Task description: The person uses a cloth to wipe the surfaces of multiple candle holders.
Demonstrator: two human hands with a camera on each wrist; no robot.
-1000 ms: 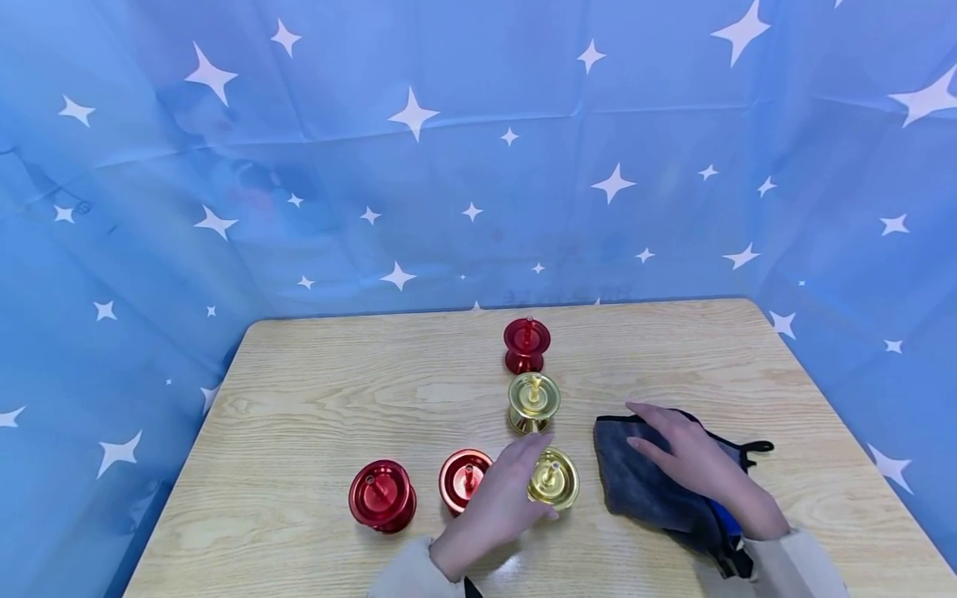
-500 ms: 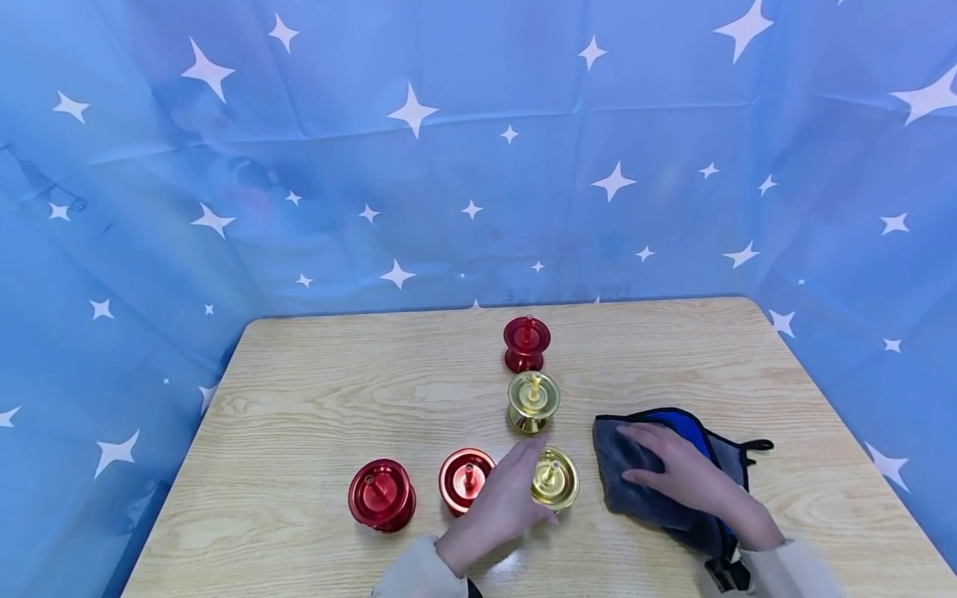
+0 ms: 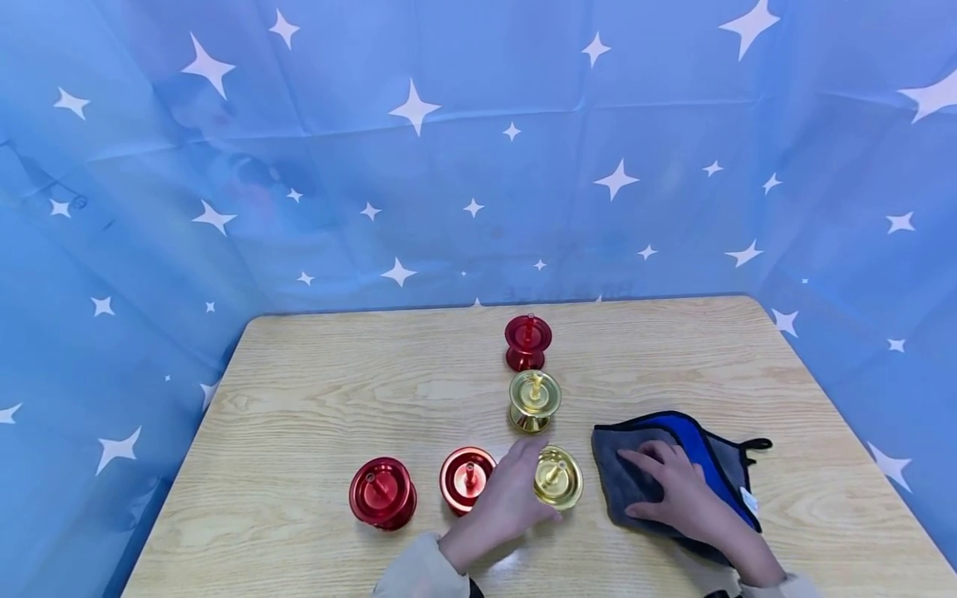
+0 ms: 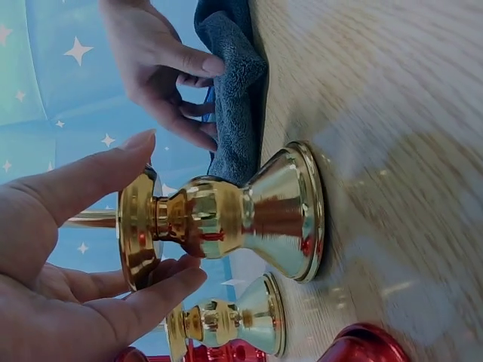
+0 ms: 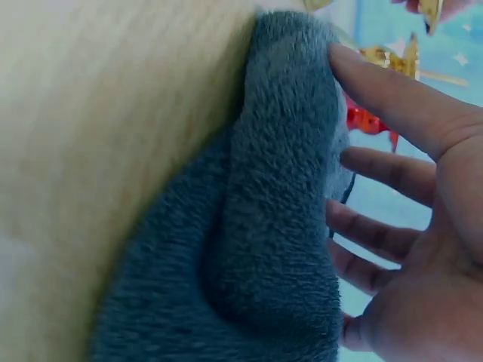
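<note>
My left hand [image 3: 508, 494] reaches round the dish of the front gold candle holder [image 4: 279, 215], thumb on one side and fingers on the other. This holder stands upright on the table, a spike rising from its dish; the hand hides part of it in the head view. My right hand [image 3: 684, 498] lies over a grey cloth [image 3: 609, 477] with a blue panel, black edging and a hanging loop. Its fingers are spread and loosely bent, with fingertips [image 5: 343, 60] at the folded cloth in the right wrist view.
Behind the front holder stands a second gold candle holder [image 3: 535, 399], then a red one [image 3: 527, 340]. Two more red candle holders stand to the left, one beside my left hand [image 3: 458, 482] and another farther out [image 3: 381, 494]. The wooden table [image 3: 314, 390] meets a blue starred curtain [image 3: 478, 166].
My right hand has moved slightly left and down onto the cloth, uncovering more of its blue panel. The left hand has stayed almost still at the gold candle holder.
</note>
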